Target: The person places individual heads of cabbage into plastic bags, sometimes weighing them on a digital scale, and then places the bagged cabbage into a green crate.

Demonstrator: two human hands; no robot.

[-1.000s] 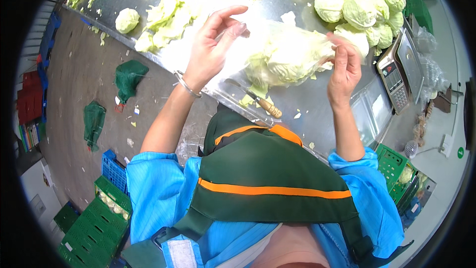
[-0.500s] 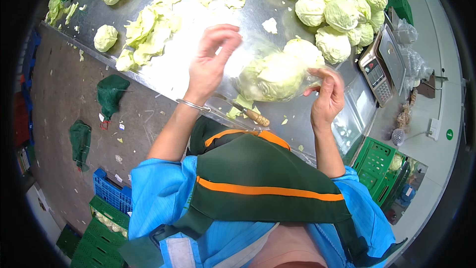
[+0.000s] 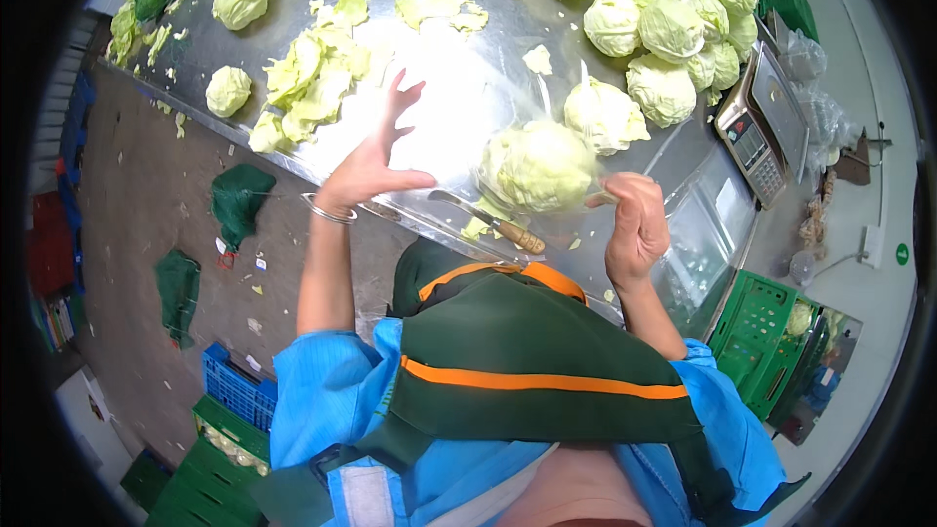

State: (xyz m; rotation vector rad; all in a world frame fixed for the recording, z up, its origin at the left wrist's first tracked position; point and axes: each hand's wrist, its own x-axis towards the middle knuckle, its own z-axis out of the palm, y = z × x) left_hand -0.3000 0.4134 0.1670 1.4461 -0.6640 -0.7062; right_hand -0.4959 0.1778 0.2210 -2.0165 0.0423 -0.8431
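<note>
A head of cabbage [image 3: 537, 168] rests on the metal table in front of me, wrapped at least partly in a clear plastic bag that is hard to make out. My right hand [image 3: 636, 226] is closed just to the right of it, thumb and fingers pinching the bag's end. My left hand [image 3: 376, 158] is held out over the table's near edge with fingers spread, holding nothing and apart from the cabbage. Between my hands lies a knife [image 3: 517, 234] with a wooden handle and a curved blade, beside some leaf scraps. Another cabbage [image 3: 603, 117] touches or nearly touches the bagged one.
A heap of cabbages [image 3: 673, 24] fills the far right, next to a digital scale [image 3: 752, 151]. Loose leaves [image 3: 312, 78] and a small cabbage [image 3: 228, 91] lie to the left. Flat plastic bags [image 3: 698, 224] lie at the right. Green crates [image 3: 752, 332] stand below the table's right end.
My left hand has moved left and lower, away from the cabbage, and its fingers have spread. My right hand stays closed on the bag. The view has shifted slightly.
</note>
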